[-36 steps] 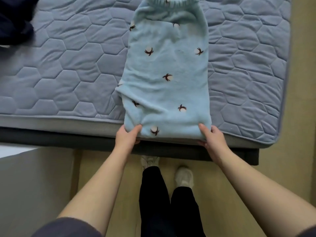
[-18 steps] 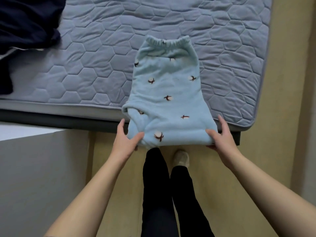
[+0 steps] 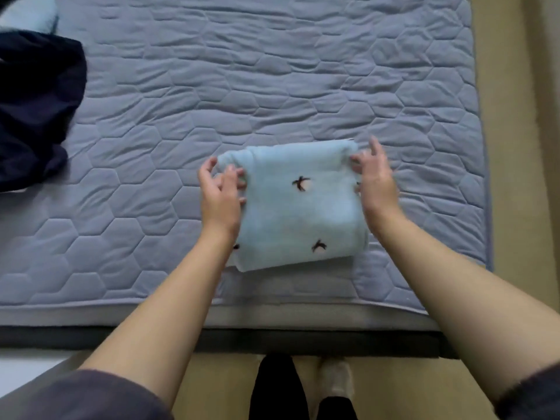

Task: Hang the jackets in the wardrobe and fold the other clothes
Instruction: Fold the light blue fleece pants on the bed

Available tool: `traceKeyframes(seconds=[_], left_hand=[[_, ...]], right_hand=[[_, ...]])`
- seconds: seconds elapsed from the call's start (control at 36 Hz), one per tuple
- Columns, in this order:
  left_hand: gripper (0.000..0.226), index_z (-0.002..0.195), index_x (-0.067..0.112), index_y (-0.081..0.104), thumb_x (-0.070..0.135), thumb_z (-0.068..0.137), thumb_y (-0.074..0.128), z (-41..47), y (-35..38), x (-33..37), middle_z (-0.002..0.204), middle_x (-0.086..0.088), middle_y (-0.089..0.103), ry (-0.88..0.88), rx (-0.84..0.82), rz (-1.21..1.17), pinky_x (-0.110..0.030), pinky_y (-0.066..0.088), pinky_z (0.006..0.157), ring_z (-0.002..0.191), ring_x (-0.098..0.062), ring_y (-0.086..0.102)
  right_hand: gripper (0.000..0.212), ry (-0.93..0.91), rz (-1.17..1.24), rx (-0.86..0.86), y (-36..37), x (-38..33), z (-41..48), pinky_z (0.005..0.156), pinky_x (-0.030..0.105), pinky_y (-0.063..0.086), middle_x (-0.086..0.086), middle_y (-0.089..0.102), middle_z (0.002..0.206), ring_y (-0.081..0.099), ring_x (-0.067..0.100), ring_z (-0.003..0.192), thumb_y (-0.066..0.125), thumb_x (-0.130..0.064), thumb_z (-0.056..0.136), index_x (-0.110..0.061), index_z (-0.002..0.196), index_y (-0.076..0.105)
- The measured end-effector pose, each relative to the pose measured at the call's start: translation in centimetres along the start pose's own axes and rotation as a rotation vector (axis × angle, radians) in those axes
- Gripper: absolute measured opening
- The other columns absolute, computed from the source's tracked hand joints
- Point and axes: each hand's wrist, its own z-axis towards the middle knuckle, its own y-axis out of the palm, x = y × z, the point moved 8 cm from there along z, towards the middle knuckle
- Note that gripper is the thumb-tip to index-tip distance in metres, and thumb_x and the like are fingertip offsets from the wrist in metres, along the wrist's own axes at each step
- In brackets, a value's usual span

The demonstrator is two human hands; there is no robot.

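A light blue fleece garment (image 3: 298, 207) with small dark-and-white motifs lies folded in half on the grey-blue quilted mattress (image 3: 272, 86), close to its near edge. My left hand (image 3: 219, 192) holds the folded garment's far left corner, fingertips curled onto the cloth. My right hand (image 3: 374, 180) holds the far right corner the same way, with one finger raised. Both hands are a little blurred by motion.
A dark navy garment (image 3: 33, 110) lies heaped at the mattress's left edge, with a pale blue item (image 3: 27, 10) behind it. The bed frame's dark edge (image 3: 272, 341) runs below my forearms. Beige floor (image 3: 521, 147) lies to the right, and my legs stand beside the bed.
Both hands lifted the garment's near end off the bed edge and carried it away from me onto the far half, folding it in two. The view moved forward over the bed.
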Motion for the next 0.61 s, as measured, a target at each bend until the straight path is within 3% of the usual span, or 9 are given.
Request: traceKeyframes(seconds=[0.08,0.14,0.22,0.39,0.61], left_hand=[[0.061,0.147,0.014,0.028,0.037,0.091,0.038,-0.4,2.5,-0.1,0.142,-0.003,0.044,0.356,-0.097,0.522,-0.037,0.031,0.11,0.131,-0.019,0.04],[0.065,0.148,0.011,0.028,0.036,0.089,0.033,-1.1,4.3,-0.6,0.154,-0.01,0.03,0.575,-0.14,0.825,-0.045,0.015,0.116,0.143,-0.024,0.024],[0.065,0.15,0.018,0.026,0.036,0.088,0.033,-0.4,6.5,-3.1,0.158,-0.011,0.018,0.69,-0.236,1.098,-0.055,0.009,0.115,0.146,-0.026,0.013],[0.066,0.15,0.021,0.025,0.045,0.089,0.032,4.4,8.7,-6.2,0.158,-0.014,0.014,0.757,-0.27,1.313,-0.057,0.001,0.114,0.146,-0.032,0.009],[0.069,0.151,0.027,0.019,0.052,0.089,0.035,7.6,9.3,-9.8,0.158,-0.018,0.012,0.816,-0.236,1.331,-0.061,0.004,0.113,0.146,-0.037,0.008]], right_hand=[[0.065,-0.321,-0.476,0.014,2.2,0.0,-0.8,0.114,0.039,0.025,0.007,0.034,0.152,0.031,0.022,0.14,0.036,-0.039,0.088,-0.017,0.149,0.028],[0.068,-0.486,-0.771,-0.009,4.2,0.8,-2.3,0.116,0.048,0.015,0.007,0.024,0.157,0.02,0.025,0.145,0.032,-0.038,0.086,-0.016,0.15,0.027],[0.066,-0.665,-1.014,-0.096,7.0,2.7,-2.8,0.111,0.06,0.017,0.01,0.024,0.157,0.02,0.03,0.145,0.036,-0.035,0.085,-0.015,0.148,0.031],[0.064,-0.743,-1.193,-0.105,9.4,5.4,1.6,0.112,0.063,0.014,0.008,0.026,0.156,0.021,0.031,0.145,0.039,-0.041,0.087,-0.023,0.148,0.032],[0.067,-0.583,-1.171,-0.009,9.5,10.5,4.5,0.111,0.063,0.011,0.009,0.018,0.159,0.013,0.028,0.146,0.037,-0.046,0.087,-0.028,0.15,0.025]])
